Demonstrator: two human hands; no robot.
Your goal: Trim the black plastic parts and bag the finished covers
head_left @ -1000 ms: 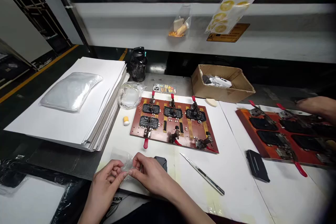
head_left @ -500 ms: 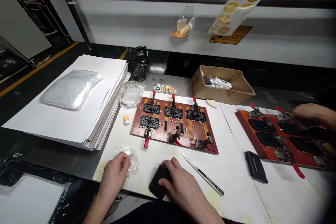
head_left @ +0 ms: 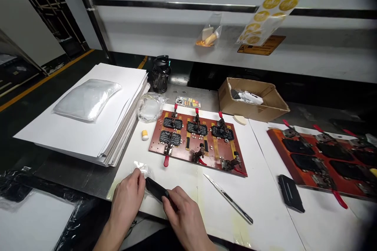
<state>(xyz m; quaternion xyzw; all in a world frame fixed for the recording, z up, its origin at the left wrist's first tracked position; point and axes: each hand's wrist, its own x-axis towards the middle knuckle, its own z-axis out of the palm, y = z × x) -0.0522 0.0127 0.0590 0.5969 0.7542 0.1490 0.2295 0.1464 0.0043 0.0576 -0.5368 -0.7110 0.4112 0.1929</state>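
Observation:
My right hand (head_left: 184,213) is closed on a flat black part (head_left: 156,189) and holds it tilted, one end pushed toward a small clear plastic bag (head_left: 143,169). My left hand (head_left: 128,198) pinches that bag at the table's front edge, fingers curled around its mouth. Both hands meet just in front of a red-brown clamp fixture board (head_left: 198,141) that carries several black parts under red-handled toggle clamps.
A craft knife (head_left: 229,200) lies right of my hands. A second black part (head_left: 290,193) lies by another fixture board (head_left: 324,160) at the right. A stack of white sheets (head_left: 88,125) with a plastic bag bundle is left. A cardboard box (head_left: 253,100) and a dark jar (head_left: 161,73) stand behind.
My right hand left the bag, picked the black part up off the table and brought it to the bag in my left hand. The other person's hand at the right has gone from view.

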